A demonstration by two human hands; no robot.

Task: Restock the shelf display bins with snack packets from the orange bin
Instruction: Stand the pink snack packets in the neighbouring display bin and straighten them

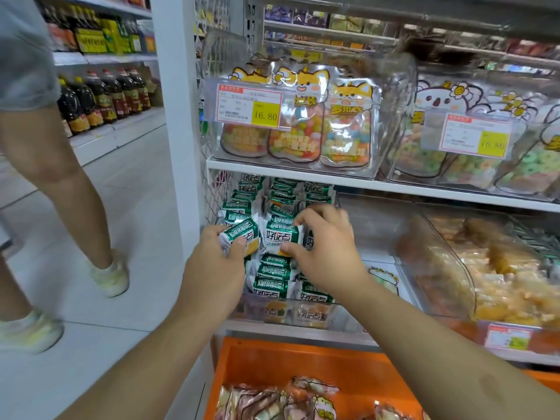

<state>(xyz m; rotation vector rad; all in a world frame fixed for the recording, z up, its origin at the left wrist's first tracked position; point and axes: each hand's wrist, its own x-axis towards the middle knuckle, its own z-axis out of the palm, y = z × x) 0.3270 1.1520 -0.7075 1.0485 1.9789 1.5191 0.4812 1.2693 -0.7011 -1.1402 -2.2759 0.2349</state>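
Observation:
A clear display bin (306, 316) on the lower shelf is piled with green-and-white snack packets (274, 277). My left hand (216, 268) grips one green packet (241, 236) at the pile's left side. My right hand (327, 244) pinches another green packet (281, 239) just beside it, above the pile. Below the shelf stands the orange bin (303, 359), holding several pink and brown packets (272, 401).
Clear bins of candy bags (297, 131) with yellow price tags sit on the shelf above. A tilted clear bin of orange snacks (485, 274) stands to the right. A person's legs (66, 183) are in the aisle at left, beside shelves of oil bottles (103, 98).

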